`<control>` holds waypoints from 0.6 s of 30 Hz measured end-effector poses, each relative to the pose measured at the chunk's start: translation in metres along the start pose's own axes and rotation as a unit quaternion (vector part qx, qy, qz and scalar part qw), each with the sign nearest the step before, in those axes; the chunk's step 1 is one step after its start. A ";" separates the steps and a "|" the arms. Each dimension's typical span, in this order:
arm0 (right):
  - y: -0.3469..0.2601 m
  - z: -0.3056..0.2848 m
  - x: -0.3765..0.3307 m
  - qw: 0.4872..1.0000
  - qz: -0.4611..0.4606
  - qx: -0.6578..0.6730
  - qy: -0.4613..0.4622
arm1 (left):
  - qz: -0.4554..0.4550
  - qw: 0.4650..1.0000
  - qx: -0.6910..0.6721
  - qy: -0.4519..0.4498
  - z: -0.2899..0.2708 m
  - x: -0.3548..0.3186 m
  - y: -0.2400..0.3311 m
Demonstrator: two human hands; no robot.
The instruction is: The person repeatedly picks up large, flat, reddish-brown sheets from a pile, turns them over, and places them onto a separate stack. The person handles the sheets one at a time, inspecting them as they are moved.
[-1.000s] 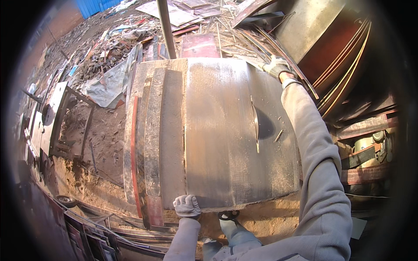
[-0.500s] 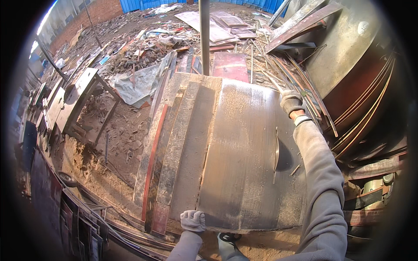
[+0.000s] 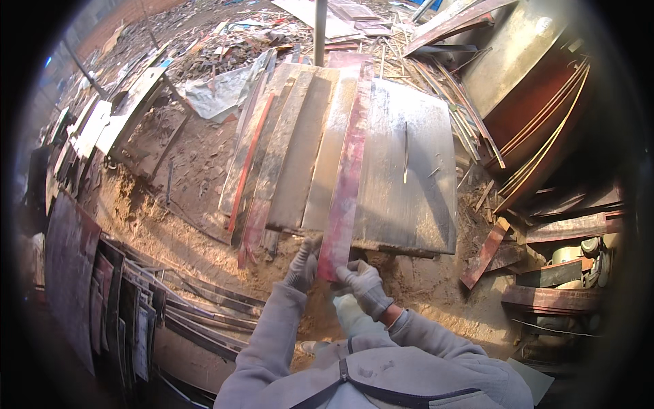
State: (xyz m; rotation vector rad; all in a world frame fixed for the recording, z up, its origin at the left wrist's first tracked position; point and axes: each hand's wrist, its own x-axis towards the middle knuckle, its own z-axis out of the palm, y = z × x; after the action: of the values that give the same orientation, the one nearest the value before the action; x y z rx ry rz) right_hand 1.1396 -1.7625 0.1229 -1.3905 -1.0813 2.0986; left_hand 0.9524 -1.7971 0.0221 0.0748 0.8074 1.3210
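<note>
A long narrow plank, worn red and pinkish, lies lengthwise on the dusty saw table, its near end jutting over the front edge. My right hand, in a pale knit glove, grips that near end from the right. On the plank's left edge my gloved left hand is closed, its fingertips partly hidden. To the right of the plank, a thin saw blade stands up from the tabletop, apart from both hands. I cannot tell whether it is spinning.
Stacked boards, one red-edged, lie along the table's left side. A metal pole rises behind the table. Scrap wood covers the far ground. Sheets lean at left; a short reddish offcut lies at right.
My right hand has come back from the far right, where it held a thin strip, to the plank's near end. My left hand has moved up to the plank, now on the table.
</note>
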 end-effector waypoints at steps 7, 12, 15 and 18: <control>0.142 0.017 -0.060 0.793 -0.141 -0.578 -0.133 | -0.066 0.993 0.086 0.042 -0.080 -0.277 -0.106; 0.173 0.081 -0.043 0.970 0.168 -0.042 -0.170 | 0.044 0.788 0.532 0.307 -0.093 -0.440 -0.196; 0.187 0.109 -0.056 0.933 0.215 0.124 -0.260 | 0.102 0.604 0.679 0.404 -0.092 -0.485 -0.242; 0.219 0.133 -0.090 0.888 0.273 0.169 -0.328 | 0.054 0.505 0.655 0.560 -0.096 -0.514 -0.289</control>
State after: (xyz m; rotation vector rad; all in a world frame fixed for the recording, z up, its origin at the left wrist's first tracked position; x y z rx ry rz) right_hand 1.0764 -2.0106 0.0332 -0.8816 -0.4801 3.1251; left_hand 1.1258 -2.3680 0.0589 0.5042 2.8716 0.3539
